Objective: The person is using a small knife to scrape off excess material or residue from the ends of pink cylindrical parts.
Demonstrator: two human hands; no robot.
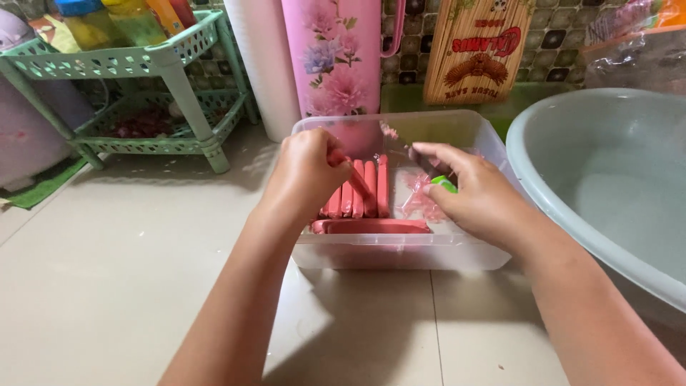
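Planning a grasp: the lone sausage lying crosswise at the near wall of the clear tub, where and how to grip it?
Probably mid-length, pinched across its narrow width from straight above. The crosswise sausage lies flat along the near wall of the clear tub, so side access is blocked; its top is exposed. The left hand and right hand crowd the far side.

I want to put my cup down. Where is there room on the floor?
Bare floor lies left of the clear box, in front of the green rack. It is crowded behind the box and on its right, by the basin.
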